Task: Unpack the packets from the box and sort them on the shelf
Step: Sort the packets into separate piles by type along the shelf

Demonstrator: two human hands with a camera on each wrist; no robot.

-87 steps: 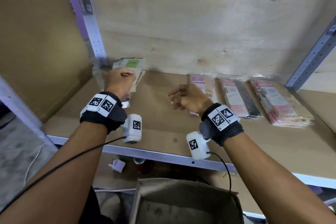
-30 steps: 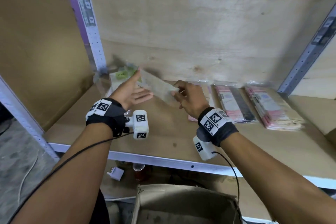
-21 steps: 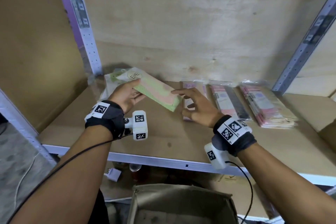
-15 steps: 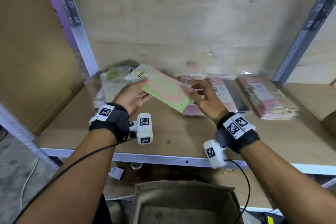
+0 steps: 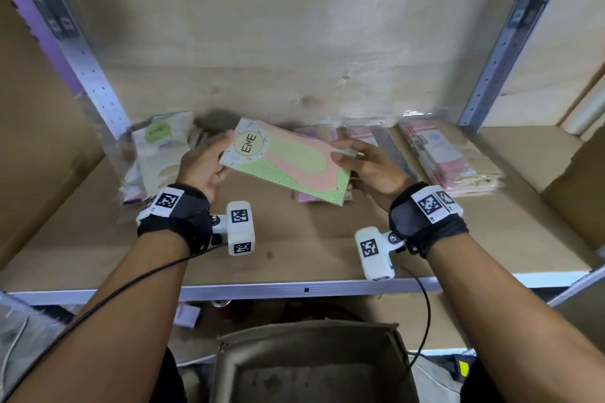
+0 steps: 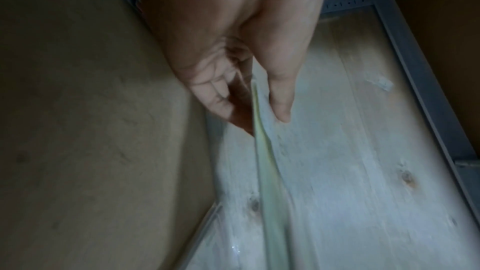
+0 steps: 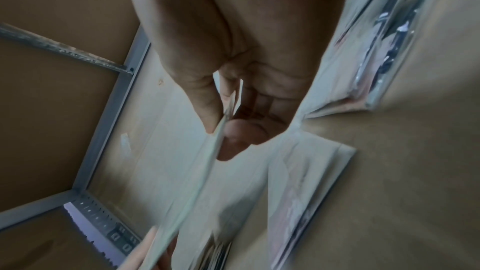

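A flat green and pink packet (image 5: 288, 163) marked ENE is held level above the shelf (image 5: 294, 239), between both hands. My left hand (image 5: 204, 162) grips its left end, thumb on top and fingers under it; the left wrist view shows the packet (image 6: 265, 161) edge-on in that pinch. My right hand (image 5: 363, 167) pinches the right end between thumb and fingers, and the packet's thin edge (image 7: 207, 161) shows in the right wrist view. A stack of green-labelled packets (image 5: 157, 154) lies at the shelf's back left. The open cardboard box (image 5: 307, 363) stands below, between my forearms.
Pink packets (image 5: 448, 154) lie in rows at the back right of the shelf, and another pink pile (image 5: 314, 196) sits under the held packet. Perforated metal uprights (image 5: 95, 75) frame the bay. The shelf's metal front rail (image 5: 304, 288) runs across below my wrists.
My left hand lifted the green and pink packet off the back-left stack and turned it face up; my right hand came over and took its right end. Both hands drew it toward the middle.
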